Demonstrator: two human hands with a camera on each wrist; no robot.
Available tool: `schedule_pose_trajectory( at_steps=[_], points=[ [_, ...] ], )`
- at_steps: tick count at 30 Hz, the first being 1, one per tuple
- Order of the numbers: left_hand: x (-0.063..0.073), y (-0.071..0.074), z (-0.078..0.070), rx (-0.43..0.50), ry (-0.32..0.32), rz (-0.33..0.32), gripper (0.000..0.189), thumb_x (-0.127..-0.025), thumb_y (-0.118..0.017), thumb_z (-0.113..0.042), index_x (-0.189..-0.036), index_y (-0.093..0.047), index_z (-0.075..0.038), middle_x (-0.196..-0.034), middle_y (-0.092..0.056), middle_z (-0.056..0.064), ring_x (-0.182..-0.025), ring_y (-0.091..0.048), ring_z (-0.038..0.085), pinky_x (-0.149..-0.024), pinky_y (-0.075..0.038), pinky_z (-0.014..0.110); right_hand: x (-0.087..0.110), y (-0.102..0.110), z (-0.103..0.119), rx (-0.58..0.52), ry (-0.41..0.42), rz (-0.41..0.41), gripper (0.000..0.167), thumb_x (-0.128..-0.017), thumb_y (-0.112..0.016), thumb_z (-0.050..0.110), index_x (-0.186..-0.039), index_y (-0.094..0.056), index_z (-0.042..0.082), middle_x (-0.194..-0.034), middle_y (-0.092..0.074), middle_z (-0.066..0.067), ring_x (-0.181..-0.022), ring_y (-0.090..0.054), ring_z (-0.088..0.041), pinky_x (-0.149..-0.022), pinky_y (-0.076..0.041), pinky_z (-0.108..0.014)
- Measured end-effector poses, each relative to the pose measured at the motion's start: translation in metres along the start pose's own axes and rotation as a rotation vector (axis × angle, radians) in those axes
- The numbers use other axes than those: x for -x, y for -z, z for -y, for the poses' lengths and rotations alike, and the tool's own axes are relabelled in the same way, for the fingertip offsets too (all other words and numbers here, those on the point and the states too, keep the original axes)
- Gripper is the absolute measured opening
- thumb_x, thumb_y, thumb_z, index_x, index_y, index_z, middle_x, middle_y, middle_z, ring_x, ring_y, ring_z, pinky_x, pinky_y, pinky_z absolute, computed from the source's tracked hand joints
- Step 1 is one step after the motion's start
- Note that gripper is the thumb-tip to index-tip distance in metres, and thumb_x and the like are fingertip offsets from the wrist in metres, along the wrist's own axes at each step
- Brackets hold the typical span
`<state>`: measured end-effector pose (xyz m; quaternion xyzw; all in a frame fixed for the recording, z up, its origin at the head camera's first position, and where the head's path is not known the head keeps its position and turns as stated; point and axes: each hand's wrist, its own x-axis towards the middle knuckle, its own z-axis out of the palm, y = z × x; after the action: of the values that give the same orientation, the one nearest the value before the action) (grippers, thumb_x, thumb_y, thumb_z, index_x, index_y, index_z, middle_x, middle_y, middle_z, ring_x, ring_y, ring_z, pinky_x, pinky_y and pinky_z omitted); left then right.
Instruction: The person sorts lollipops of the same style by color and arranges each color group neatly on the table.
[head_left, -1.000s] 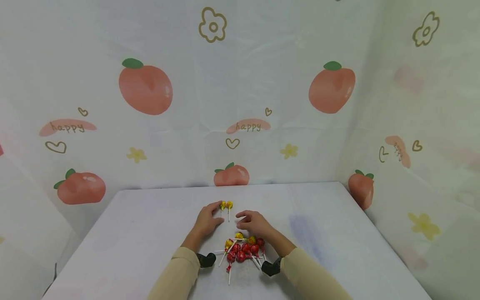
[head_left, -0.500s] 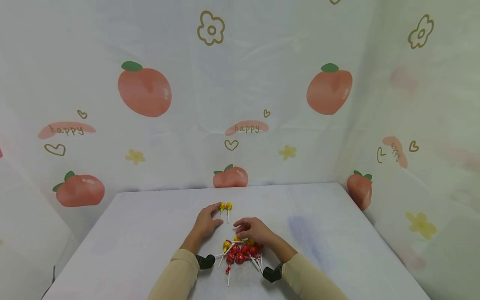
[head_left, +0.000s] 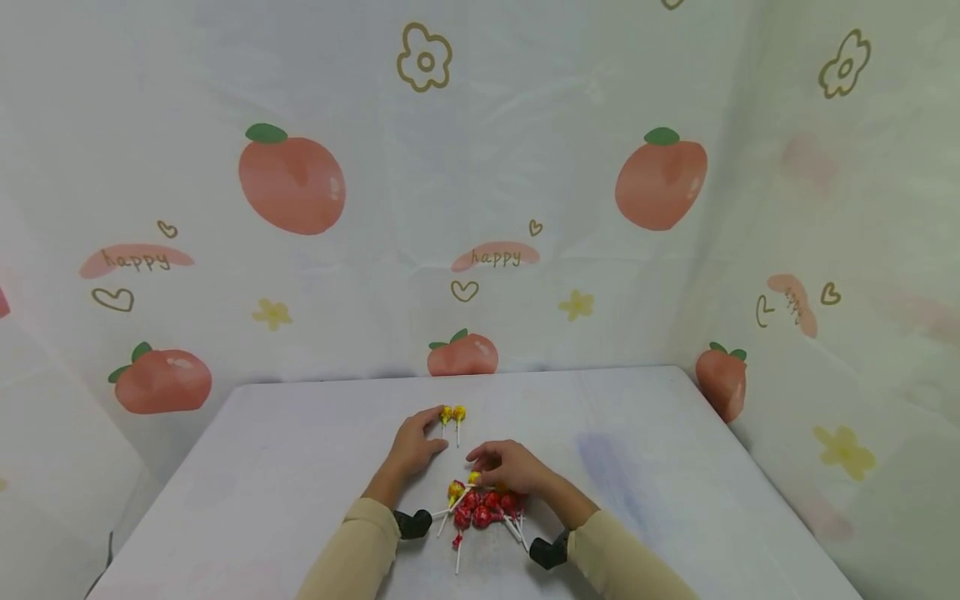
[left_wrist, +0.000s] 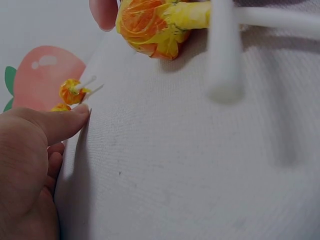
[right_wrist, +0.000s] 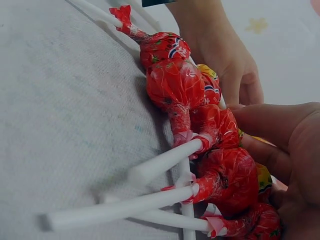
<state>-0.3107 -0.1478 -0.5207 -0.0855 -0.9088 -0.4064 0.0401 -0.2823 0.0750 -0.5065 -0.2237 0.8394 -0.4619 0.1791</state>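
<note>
Two yellow-wrapped lollipops [head_left: 458, 413] lie side by side toward the back of the table, sticks pointing to the person. My left hand [head_left: 412, 442] rests beside them, index fingertip at the left one's head and thumb near its stick end. In the left wrist view, that thumb [left_wrist: 62, 125] partly covers one of the pair. My right hand [head_left: 513, 467] is bent over the far side of a mixed pile, fingertips right at a yellow lollipop [head_left: 475, 477]; I cannot tell whether they pinch it. Red lollipops [right_wrist: 175, 85] fill the near side of the pile.
Another yellow lollipop [head_left: 456, 490] lies at the pile's left, with white sticks crossing several ways. One red lollipop [head_left: 458, 542] points toward the person. Black wrist mounts [head_left: 412, 523] sit by the sleeves. A printed cloth [head_left: 360, 292] hangs behind the white table [head_left: 300, 467].
My right hand has come down and nearer the person, from the space behind the pile onto its far edge, now covering part of it. My left hand has stayed beside the two lollipops.
</note>
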Motion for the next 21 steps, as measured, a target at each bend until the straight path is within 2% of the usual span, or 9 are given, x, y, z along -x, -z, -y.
schedule_pose_trajectory(
  at_steps=[13,18,21],
  points=[
    [0.000,-0.001,-0.001,0.006,-0.007,-0.003,0.059,-0.085,-0.074,-0.007,-0.139,-0.052,-0.005,-0.138,-0.053,0.017,-0.130,-0.045,0.036,-0.106,-0.032,0.052,-0.003,0.002,0.003,0.015,0.003,0.029,0.026,-0.087,-0.073,0.009,-0.112,-0.070,0.015,-0.089,-0.066,0.005,-0.084,-0.060,-0.016,-0.077,-0.052,-0.029],
    [0.000,-0.001,0.001,-0.003,0.008,-0.005,0.059,-0.086,-0.074,-0.008,-0.140,-0.052,-0.006,-0.138,-0.053,0.016,-0.130,-0.045,0.035,-0.106,-0.032,0.052,-0.004,0.003,0.008,0.050,0.011,0.027,0.025,-0.087,-0.073,0.010,-0.112,-0.070,0.013,-0.089,-0.066,0.006,-0.083,-0.060,-0.015,-0.077,-0.052,-0.028],
    [0.000,-0.001,0.002,-0.010,-0.004,-0.010,0.059,-0.085,-0.074,-0.007,-0.140,-0.052,-0.005,-0.137,-0.053,0.016,-0.128,-0.046,0.036,-0.106,-0.033,0.052,-0.005,0.004,0.011,0.077,0.016,0.024,0.026,-0.088,-0.073,0.011,-0.113,-0.070,0.013,-0.089,-0.065,0.007,-0.084,-0.060,-0.014,-0.077,-0.052,-0.027]
  ],
)
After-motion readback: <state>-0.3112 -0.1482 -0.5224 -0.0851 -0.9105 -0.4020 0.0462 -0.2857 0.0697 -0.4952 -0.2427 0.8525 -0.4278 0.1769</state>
